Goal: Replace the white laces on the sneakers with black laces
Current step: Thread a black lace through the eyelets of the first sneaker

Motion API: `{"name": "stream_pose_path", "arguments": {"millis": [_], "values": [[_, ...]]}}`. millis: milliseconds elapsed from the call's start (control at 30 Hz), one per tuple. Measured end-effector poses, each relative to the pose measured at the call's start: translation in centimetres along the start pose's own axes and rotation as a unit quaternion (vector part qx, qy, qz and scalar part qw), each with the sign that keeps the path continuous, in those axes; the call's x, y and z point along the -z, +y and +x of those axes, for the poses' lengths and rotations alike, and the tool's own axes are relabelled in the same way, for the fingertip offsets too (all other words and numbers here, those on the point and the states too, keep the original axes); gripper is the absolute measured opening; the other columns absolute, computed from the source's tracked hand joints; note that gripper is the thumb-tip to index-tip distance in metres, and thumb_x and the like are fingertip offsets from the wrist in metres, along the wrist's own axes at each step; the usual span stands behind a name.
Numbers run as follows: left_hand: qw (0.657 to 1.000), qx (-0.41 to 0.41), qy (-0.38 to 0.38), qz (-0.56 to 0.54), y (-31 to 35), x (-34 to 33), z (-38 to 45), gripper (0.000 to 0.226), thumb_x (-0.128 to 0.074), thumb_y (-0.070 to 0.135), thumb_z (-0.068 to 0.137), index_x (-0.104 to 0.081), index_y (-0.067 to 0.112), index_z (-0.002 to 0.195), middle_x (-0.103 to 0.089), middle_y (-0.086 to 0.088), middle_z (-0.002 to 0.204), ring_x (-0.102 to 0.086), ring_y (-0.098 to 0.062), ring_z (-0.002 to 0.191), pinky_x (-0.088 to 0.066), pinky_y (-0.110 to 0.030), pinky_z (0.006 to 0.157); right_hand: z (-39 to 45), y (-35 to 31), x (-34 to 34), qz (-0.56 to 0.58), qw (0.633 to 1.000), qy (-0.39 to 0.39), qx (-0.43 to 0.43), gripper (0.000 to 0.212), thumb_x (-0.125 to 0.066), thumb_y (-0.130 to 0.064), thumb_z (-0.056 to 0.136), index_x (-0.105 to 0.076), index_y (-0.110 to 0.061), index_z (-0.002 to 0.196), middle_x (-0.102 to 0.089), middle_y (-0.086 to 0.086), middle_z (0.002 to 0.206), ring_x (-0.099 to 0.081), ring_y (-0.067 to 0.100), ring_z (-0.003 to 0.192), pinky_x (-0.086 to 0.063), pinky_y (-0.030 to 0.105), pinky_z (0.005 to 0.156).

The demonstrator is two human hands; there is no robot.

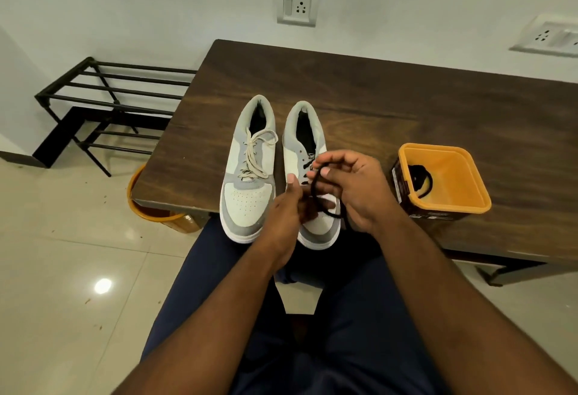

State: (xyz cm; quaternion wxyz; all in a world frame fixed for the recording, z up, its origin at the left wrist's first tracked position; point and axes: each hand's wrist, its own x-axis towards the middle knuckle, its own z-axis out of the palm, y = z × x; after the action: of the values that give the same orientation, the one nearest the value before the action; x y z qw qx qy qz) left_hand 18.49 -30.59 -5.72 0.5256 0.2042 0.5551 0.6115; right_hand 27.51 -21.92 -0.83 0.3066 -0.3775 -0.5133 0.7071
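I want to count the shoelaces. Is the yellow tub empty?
Not empty. The open yellow tub on the table has something black coiled inside, probably another black lace.

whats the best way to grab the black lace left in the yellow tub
Pinch the top of the coiled black lace and lift straight up. The yellow tub is open on top with walls all round, so above is the only way in. The coil lies against the tub's left wall, and the right hand is nearer, though it now holds another black lace.
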Motion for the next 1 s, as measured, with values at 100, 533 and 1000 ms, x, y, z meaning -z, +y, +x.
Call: {"name": "stream_pose_path", "arguments": {"millis": [100,533,1000], "values": [[0.999,-0.026,-0.024,0.001,0.3,0.7,-0.3,0.036,-0.052,0.033,0.098,-0.07,0.001,0.097,-0.058,-0.007,0.062,-0.059,-0.025,0.063,-0.054,-0.035,0.075,1.6,-0.4,0.6,-0.002,0.998,0.067,0.015,0.018,-0.057,0.011,0.088,-0.065,-0.003,0.094,-0.069,0.011,0.081,-0.071,0.02,0.075,-0.06,0.03,0.07],[0.984,-0.107,0.038,0.14,3.9,1.8,-0.1,0.012,-0.068,0.01,0.09,-0.069,-0.002,0.09,-0.05,0.015,0.044,-0.039,0.002,0.038,-0.035,-0.011,0.047,3.0,-0.7,5.1,-0.35,0.929,0.069,0.095,0.021,-0.063,-0.006,0.09,-0.073,-0.023,0.097,-0.071,-0.004,0.081,-0.06,-0.001,0.059,-0.052,0.021,0.06],[0.972,-0.122,0.06,0.191,4.4,4.1,1.5,0.006,-0.07,0.009,0.088,-0.073,0.006,0.084,-0.051,0.008,0.045,-0.04,-0.005,0.039,-0.036,-0.018,0.041,2.6,0.0,4.8,-0.358,0.917,0.136,0.108,0.011,-0.07,-0.013,0.087,-0.076,-0.016,0.095,-0.074,-0.008,0.08,-0.058,-0.003,0.063,-0.045,0.02,0.065]]}}
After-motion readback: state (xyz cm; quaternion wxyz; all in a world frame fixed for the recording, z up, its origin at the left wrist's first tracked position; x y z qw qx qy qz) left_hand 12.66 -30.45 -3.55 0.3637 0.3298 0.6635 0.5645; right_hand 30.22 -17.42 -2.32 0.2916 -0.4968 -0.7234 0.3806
